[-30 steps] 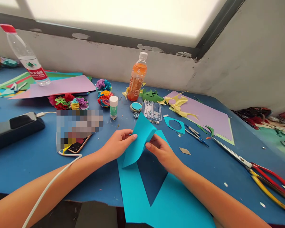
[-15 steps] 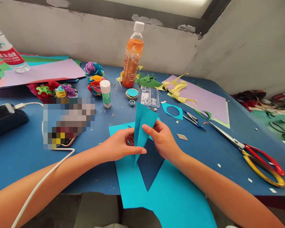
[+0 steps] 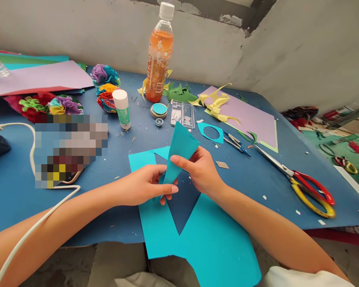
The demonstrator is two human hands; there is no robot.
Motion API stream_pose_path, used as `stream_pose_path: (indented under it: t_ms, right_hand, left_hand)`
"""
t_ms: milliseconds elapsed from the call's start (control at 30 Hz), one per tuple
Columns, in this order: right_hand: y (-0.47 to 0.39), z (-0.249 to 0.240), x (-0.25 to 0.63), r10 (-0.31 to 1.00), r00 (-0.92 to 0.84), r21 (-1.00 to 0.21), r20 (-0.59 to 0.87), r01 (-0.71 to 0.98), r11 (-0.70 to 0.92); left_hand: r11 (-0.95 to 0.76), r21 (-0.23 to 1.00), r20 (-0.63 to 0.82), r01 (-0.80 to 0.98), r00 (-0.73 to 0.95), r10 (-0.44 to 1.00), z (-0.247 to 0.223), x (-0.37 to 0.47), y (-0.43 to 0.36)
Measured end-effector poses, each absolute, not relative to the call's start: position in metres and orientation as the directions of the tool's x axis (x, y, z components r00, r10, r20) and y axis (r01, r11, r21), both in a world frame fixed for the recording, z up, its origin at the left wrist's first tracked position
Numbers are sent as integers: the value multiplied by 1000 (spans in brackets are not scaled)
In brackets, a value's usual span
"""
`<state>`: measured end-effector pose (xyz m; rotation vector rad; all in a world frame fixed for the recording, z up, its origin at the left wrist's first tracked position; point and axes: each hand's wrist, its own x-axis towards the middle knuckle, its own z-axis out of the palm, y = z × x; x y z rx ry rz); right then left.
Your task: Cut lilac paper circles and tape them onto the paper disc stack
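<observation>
Between my hands is a folded piece of turquoise paper [image 3: 181,147], narrow at the bottom and wide at the top. My left hand [image 3: 151,185] grips its lower, pointed end between thumb and fingers. Higher up, my right hand [image 3: 202,171] holds the right side, with the thumb pressed flat on the front face. Beneath both hands lies a large turquoise sheet [image 3: 218,243] with a pointed piece cut out, and its near edge hangs over the table's front edge.
Open scissors [image 3: 290,173] lie at the right, beside a pair of compasses [image 3: 237,143]. A glue stick [image 3: 121,109], a drink bottle [image 3: 160,56] and paper flowers [image 3: 106,87] stand beyond my hands. A white cable [image 3: 48,215] crosses my left forearm.
The folded paper has closed up flatter and tilted to the right at the top. My left fingers now wrap round its lower tip. The whole view has shifted a little.
</observation>
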<state>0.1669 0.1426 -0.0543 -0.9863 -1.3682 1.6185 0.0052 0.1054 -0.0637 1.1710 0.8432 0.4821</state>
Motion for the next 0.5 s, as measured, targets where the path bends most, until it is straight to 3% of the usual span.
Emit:
stream_pose_path:
  t_ms: [233,500]
  right_hand:
    - [144,-57,168,922,-387,-983,1,-172,-71]
    - [140,-59,166,923,-383,-992,17,-126,-34]
  left_hand:
    - [339,930,-348,141,633,691,-57,3,105]
    - [361,926,-343,113,655,673,-62,4,103]
